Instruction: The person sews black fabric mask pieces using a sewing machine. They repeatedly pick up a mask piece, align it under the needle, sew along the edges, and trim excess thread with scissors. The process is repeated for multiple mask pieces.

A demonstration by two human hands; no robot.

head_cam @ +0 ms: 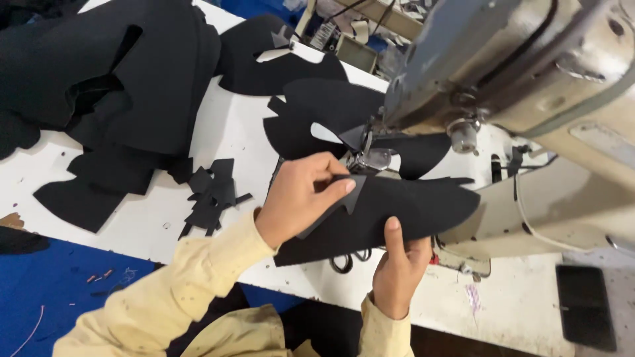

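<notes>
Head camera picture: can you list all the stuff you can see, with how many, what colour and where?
Black cut piece: one, black, held at the machine's needle.
Sewing machine: one, beige-grey, right side.
Stacked black pieces: many, black, far left of table.
Small scraps: several, black, middle of table.
Scissors: one, dark handles, under the held piece.
Table: one, white.
Left hand: one, pinching the piece's top edge.
Right hand: one, holding its near edge.
</notes>
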